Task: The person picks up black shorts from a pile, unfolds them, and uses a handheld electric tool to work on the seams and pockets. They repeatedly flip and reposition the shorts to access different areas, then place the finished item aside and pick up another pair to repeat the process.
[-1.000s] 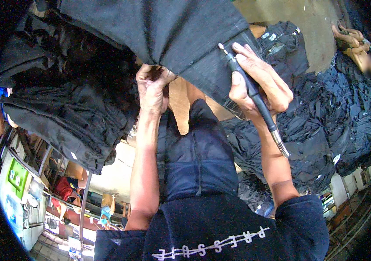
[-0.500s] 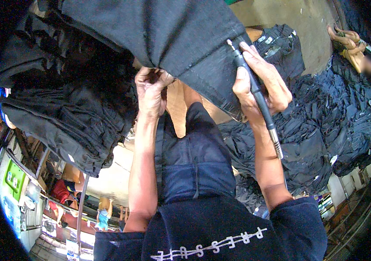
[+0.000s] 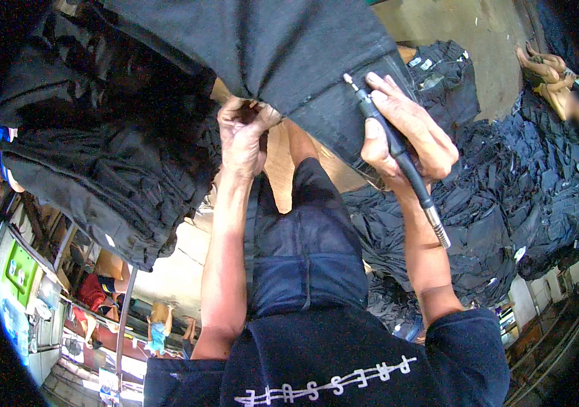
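Black denim cloth (image 3: 316, 54) with a seam across it is spread out in front of me, reaching past the top of the view. My left hand (image 3: 243, 139) has its fingers curled closed on the cloth's near edge. In my right hand (image 3: 411, 136) is a pen-shaped rotary grinder (image 3: 398, 146), black with a metal collar and a small pale pinkish tip. Its tip lies over the cloth just by the seam; whether it touches cannot be told. My right fingertips rest along the cloth beside it.
A large heap of dark garments (image 3: 479, 217) lies to the right, with a smaller pile (image 3: 438, 74) beyond. More black garments (image 3: 92, 183) hang over something at the left. Several people are around, one person (image 3: 554, 78) seated at the far right. A green panel (image 3: 19, 271) shows at lower left.
The cloth and my left hand have shifted slightly right. The grinder's tip has moved a little left and nearer to me. Both hands keep their holds.
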### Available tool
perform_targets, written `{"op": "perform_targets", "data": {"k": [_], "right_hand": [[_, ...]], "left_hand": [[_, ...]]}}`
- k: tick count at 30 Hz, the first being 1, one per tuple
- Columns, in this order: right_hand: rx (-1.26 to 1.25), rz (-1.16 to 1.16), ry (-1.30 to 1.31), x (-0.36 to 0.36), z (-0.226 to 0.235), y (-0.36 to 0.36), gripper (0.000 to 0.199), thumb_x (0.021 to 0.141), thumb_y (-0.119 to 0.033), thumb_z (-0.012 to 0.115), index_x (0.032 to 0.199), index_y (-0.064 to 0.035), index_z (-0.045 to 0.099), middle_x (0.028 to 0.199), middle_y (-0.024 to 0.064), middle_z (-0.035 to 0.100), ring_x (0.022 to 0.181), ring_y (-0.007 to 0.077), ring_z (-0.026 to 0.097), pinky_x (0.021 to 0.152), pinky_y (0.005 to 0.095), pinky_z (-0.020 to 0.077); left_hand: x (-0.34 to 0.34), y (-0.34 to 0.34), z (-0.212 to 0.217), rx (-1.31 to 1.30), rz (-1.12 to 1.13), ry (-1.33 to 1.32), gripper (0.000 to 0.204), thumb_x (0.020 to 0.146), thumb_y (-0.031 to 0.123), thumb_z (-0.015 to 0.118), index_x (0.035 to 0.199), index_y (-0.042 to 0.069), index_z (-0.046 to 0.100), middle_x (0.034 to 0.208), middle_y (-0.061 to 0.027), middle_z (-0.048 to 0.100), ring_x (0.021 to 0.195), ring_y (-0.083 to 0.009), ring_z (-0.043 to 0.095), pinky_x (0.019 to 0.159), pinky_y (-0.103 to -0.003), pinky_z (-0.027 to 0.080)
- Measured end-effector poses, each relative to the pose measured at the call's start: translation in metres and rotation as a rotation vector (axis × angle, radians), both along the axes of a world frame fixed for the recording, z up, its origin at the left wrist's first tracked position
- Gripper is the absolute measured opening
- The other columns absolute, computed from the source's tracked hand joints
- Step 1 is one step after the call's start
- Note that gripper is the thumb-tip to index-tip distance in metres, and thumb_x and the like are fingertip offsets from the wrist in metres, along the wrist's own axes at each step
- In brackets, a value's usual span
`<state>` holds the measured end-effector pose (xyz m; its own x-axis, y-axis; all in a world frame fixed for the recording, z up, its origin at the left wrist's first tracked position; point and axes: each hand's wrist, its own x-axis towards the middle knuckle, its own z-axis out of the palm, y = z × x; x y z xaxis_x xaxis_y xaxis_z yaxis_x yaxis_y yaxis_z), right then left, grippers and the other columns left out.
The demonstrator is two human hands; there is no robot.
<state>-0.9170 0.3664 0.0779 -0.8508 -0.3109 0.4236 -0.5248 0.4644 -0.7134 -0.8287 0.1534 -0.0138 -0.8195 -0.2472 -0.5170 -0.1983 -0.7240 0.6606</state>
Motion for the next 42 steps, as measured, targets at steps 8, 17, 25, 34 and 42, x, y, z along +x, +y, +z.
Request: {"op": "perform_targets", "data": {"k": [8,17,25,34,42], "right_hand": [[-0.047,0.084,-0.009,-0.001,-0.004,-0.003,0.026,0.077,-0.001,0.077,0.103,0.006,0.079,0.097,0.0191,0.08,0.101,0.0351,0.081,0.097,0.0491,0.0648],[-0.057,0.172,-0.042,-0.001,0.001,-0.007,0.027,0.075,0.002,0.078,0.102,0.0049,0.08,0.097,0.0176,0.08,0.101,0.0347,0.081,0.097,0.0498,0.0648],[-0.045,0.145,-0.041,0.0,0.0,-0.007,0.027,0.075,0.003,0.078,0.102,0.0046,0.08,0.096,0.0181,0.08,0.1,0.0353,0.081,0.097,0.0503,0.0649],[-0.014,0.059,-0.009,0.0,0.0,0.0,0.024,0.083,0.001,0.071,0.104,0.0097,0.077,0.104,0.0265,0.079,0.104,0.0375,0.08,0.099,0.0513,0.0633],[0.042,-0.012,-0.027,0.001,0.005,0.002,0.024,0.084,0.003,0.073,0.107,0.0074,0.077,0.109,0.0259,0.079,0.108,0.0367,0.079,0.101,0.0498,0.0626]], "left_hand": [[-0.002,0.002,0.0,0.026,0.032,0.022,0.032,0.084,-0.012,0.08,0.112,0.004,0.075,0.106,-0.0035,0.077,0.097,-0.017,0.074,0.089,-0.036,0.063],[-0.002,0.001,-0.003,0.078,0.015,0.12,0.036,0.083,-0.013,0.079,0.114,0.004,0.076,0.11,-0.0046,0.077,0.099,-0.0165,0.074,0.093,-0.035,0.062],[-0.003,0.001,-0.001,-0.001,-0.015,0.056,0.037,0.083,-0.013,0.079,0.116,0.005,0.076,0.109,-0.0045,0.078,0.097,-0.0166,0.074,0.092,-0.034,0.062],[-0.002,0.001,-0.001,0.031,-0.006,0.058,0.032,0.086,-0.01,0.08,0.113,0.005,0.075,0.104,-0.0044,0.078,0.093,-0.0179,0.075,0.088,-0.036,0.063],[-0.003,0.0,0.001,0.046,-0.01,0.007,0.028,0.086,-0.011,0.078,0.109,0.004,0.075,0.1,-0.0054,0.077,0.089,-0.0179,0.076,0.083,-0.035,0.064]]}}
